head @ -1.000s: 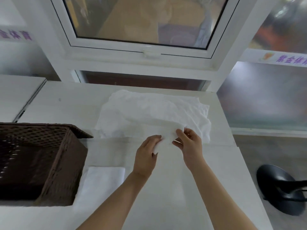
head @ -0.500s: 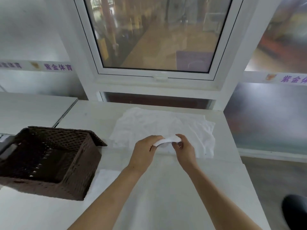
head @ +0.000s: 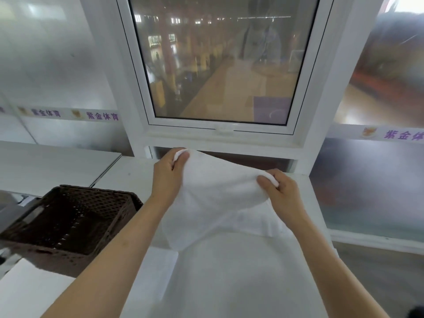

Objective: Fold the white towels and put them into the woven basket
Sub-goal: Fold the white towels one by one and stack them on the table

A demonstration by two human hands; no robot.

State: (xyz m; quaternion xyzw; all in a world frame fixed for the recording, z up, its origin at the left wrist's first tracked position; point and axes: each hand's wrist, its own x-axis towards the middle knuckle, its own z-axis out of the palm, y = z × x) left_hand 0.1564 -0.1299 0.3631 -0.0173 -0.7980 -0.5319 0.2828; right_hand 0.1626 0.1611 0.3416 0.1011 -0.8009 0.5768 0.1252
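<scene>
White counter [head: 241,283] fills the lower view, butted against a wall with a framed window [head: 220,65] above it and frosted panels to either side carrying a strip of purple lettering; at the left of the counter stands the dark woven basket [head: 68,223], open at the top, and as far as its shadowed inside shows, no towel lies in it; a folded white towel [head: 158,271] lies flat on the counter just beside the basket's near right corner, partly crossed by the left forearm, which suggests one towel is folded but not yet put away; the towel in hand [head: 215,198] is lifted off the counter and hangs spread between both hands, its lower edge drooping toward the surface, with more white cloth [head: 263,223] lying under it near the right wrist, though whether that is another towel or a part of the same one cannot be told; the left hand [head: 168,177] pinches the upper left corner with curled fingers and thumb; the right hand [head: 281,191] grips the upper right corner the same way; by this showing the task is early, with this towel's fold barely begun and every towel yet to reach the basket.
</scene>
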